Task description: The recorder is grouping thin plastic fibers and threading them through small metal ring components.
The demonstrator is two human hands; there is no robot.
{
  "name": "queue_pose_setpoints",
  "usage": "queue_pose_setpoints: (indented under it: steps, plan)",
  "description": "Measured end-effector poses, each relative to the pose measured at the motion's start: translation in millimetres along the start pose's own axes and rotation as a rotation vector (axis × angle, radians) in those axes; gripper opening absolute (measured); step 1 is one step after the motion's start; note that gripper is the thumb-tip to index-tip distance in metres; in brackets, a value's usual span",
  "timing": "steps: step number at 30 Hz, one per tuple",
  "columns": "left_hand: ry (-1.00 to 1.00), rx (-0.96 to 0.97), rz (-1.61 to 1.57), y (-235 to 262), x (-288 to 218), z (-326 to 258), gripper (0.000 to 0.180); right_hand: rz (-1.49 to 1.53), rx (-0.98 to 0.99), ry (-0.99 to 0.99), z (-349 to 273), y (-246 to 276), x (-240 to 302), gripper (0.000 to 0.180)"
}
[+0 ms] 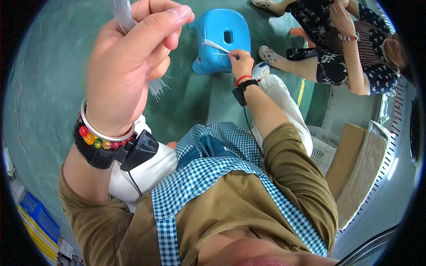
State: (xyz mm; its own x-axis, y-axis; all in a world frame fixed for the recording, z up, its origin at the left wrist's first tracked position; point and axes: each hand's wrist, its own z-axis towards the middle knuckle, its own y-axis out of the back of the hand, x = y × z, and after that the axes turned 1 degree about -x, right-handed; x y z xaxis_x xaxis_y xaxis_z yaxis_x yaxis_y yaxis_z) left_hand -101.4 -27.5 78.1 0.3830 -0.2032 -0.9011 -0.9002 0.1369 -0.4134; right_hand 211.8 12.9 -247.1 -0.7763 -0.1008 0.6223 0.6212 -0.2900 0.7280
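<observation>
My left hand (126, 66), raised close to the camera, is closed round a bundle of thin, clear, stiff strands (122, 17). Their ends stick out above the fist and fan out below it. Farther off, my right hand (242, 65) reaches over a blue plastic stool (205, 27). Its fingers pinch a slim pale bundle of strands (215, 45) with a dark end. A few loose strands (218, 54) lie crossed on the stool's seat, beside the right fingertips.
Another person (337, 53) sits at the far right, hands raised together. To my right stand a cardboard box (348, 155) and a white plastic crate (323, 144). Blue and yellow crates (42, 217) are at the lower left. Cables run from both wrist devices.
</observation>
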Motion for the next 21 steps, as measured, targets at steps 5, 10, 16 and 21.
queue_pose_setpoints:
  steps: [5,10,16,21]
  plan:
    - [0.002,0.0,0.028,2.2,2.5,0.7,0.02,0.359,0.094,-0.384,11.0,-3.8,0.9,0.007]
    - [0.011,0.04,-0.003,-2.6,1.0,-0.8,0.019,0.339,-0.035,-0.469,29.1,10.4,-17.8,0.009]
    - [0.018,0.017,0.014,-3.3,3.1,-0.8,0.019,-0.05,-0.035,-0.471,36.6,24.5,-6.3,0.017]
    - [0.007,0.029,-0.003,-7.1,-2.6,-1.9,0.018,0.376,0.341,-0.302,64.5,47.0,0.6,0.025]
